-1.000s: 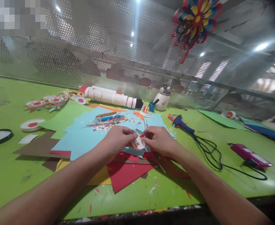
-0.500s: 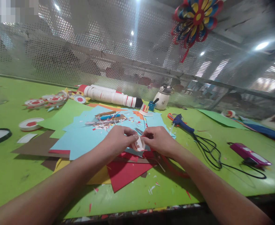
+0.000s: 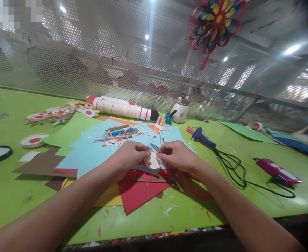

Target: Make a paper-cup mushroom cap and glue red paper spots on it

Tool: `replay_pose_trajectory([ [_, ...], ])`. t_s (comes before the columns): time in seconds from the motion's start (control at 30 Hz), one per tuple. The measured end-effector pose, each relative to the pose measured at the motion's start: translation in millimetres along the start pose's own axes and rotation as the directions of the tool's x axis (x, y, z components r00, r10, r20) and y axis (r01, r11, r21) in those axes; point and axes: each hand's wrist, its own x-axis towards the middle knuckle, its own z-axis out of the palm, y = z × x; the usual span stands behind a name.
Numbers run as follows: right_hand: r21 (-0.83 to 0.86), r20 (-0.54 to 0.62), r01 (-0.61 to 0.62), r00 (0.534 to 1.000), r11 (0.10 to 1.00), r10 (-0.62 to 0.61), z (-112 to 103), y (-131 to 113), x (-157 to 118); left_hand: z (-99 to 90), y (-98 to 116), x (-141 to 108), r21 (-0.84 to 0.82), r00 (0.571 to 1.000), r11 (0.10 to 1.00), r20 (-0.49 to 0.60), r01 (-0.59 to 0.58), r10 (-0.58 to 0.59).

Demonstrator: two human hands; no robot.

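Note:
A small round white paper disc [image 3: 154, 161] with a raised rim is held between both hands at the middle of the view. My left hand [image 3: 134, 154] pinches its left edge between thumb and fingers. At its upper right edge, my right hand [image 3: 175, 155] is closed on the rim, with a bit of red showing at the fingertips. Scissors [image 3: 154, 146] lie just behind the hands, their blades pointing away and the red handle [image 3: 193, 187] partly under my right wrist. Blue paper sheets [image 3: 91, 154] and a red sheet [image 3: 140, 196] spread below.
Pens and a cutter [image 3: 114, 136] lie among paper scraps. Paper-strip discs [image 3: 34, 140] sit at left, a long white roll [image 3: 122, 107] and a bottle [image 3: 180, 110] behind. At right are a blue glue gun [image 3: 203, 137], its black cable [image 3: 232, 164] and a purple device [image 3: 278, 170].
The disc has tilted so that its round white face shows more fully toward me. Both hands keep hold of it in nearly the same place; the view has shifted slightly.

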Motion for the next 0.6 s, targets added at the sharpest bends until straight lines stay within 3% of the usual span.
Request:
replay_pose_trajectory([
  [0.1,0.101,-0.062,-0.011,0.998,0.995,0.017,-9.1,0.5,-0.8,-1.7,-0.5,0.1,-0.066,1.000,0.998,0.020,0.011,-0.010],
  [0.23,0.355,-0.112,-0.035,0.991,0.934,0.079,-18.4,4.3,0.1,-4.3,-2.0,0.2,-0.149,0.998,0.989,0.057,0.016,-0.008],
  [0.4,0.646,-0.023,-0.034,0.998,0.762,0.063,-23.8,9.2,1.8,-6.1,1.5,-1.2,-0.218,0.997,0.976,0.069,-0.016,0.031],
  [0.6,0.668,0.157,-0.079,0.987,0.740,-0.037,-23.8,8.1,-1.7,-9.6,6.3,-2.9,-0.212,0.992,0.977,0.116,-0.029,0.054],
])
